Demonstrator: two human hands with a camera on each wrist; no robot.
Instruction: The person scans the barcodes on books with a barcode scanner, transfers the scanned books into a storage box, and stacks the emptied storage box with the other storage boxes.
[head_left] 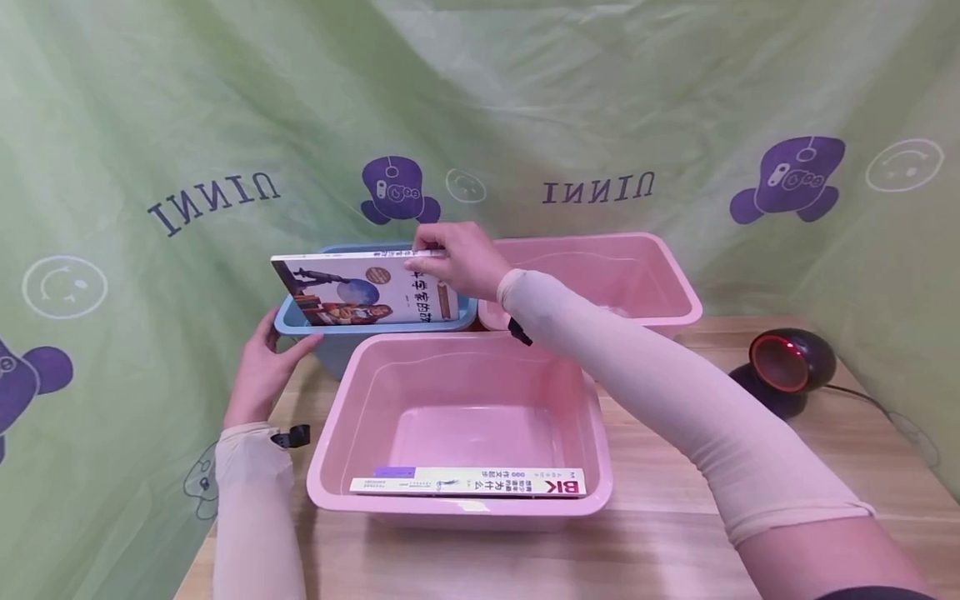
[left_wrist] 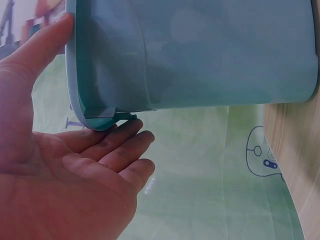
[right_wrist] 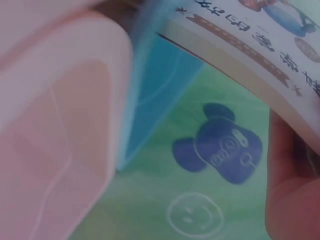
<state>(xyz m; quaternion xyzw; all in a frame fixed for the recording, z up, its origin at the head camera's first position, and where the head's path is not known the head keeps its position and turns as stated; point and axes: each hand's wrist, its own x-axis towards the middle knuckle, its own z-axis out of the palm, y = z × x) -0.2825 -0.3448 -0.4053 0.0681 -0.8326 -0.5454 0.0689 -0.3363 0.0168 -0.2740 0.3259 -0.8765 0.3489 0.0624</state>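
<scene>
My right hand (head_left: 467, 260) pinches the spine edge of a white book (head_left: 360, 287), thumb on its illustrated cover. The book stands on edge, its lower part inside a blue bin (head_left: 442, 325) at the back left. In the right wrist view, the book's pale page edge (right_wrist: 235, 80) shows above the right hand (right_wrist: 292, 185). My left hand (head_left: 264, 367) is at the bin's left front corner. Its thumb touches the bin's rim (left_wrist: 71, 60) in the left wrist view. The other fingers of the left hand (left_wrist: 85, 170) extend fairly straight beneath the rim's corner.
A pink bin (head_left: 465, 375) in front holds books (head_left: 468, 483) along its near wall. Another pink bin (head_left: 585, 258) stands right of the blue one. A black, red-ringed device (head_left: 791, 362) with a cable sits on the wooden table (head_left: 667, 550). Green curtain (head_left: 525, 83) surrounds the table.
</scene>
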